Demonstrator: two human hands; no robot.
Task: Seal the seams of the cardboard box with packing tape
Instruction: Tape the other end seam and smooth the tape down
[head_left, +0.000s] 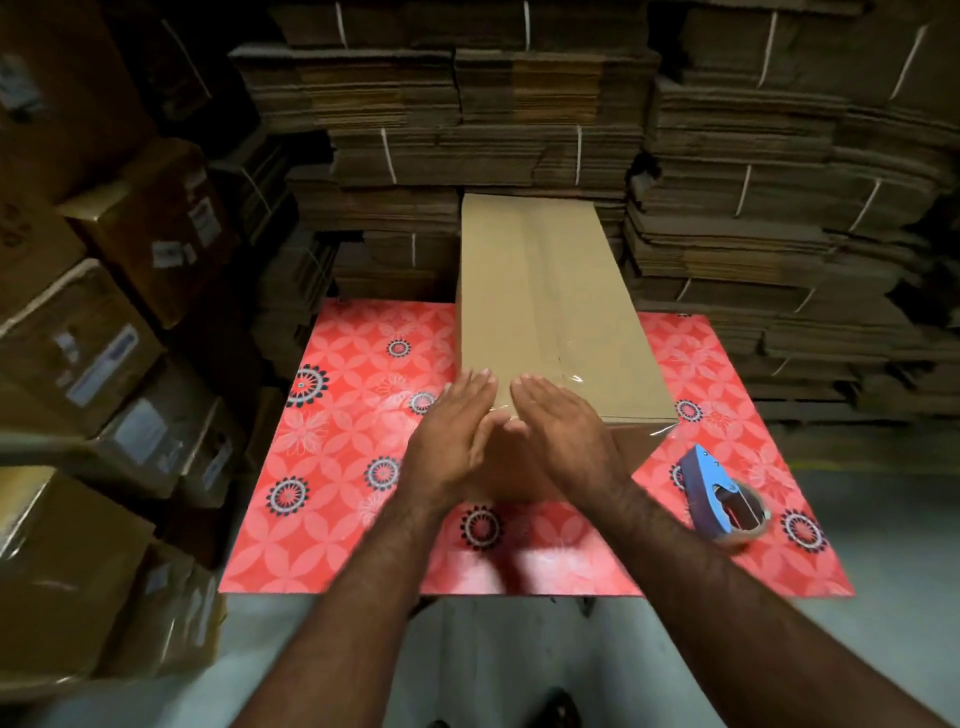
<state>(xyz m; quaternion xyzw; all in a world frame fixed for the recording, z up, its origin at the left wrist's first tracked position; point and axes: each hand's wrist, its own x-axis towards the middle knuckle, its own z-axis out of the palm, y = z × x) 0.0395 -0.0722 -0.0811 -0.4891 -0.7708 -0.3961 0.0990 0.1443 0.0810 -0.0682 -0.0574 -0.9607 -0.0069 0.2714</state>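
Both hands (506, 431) flat on box (545, 312) near edge.

No text can be read: the white labels (104, 364) on the stacked cartons (78, 332) at the left of the frame are blurred.

Dim overall; corners dark, edges bowed by wide lens; glare on tape (574, 378); soft blur throughout.

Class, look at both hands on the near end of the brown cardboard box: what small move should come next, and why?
Probably slide both flat palms, left hand and right hand, down over the near edge of the brown cardboard box to press the clear tape flat. The tape looks wrinkled there, and the blue tape dispenser lies set aside.
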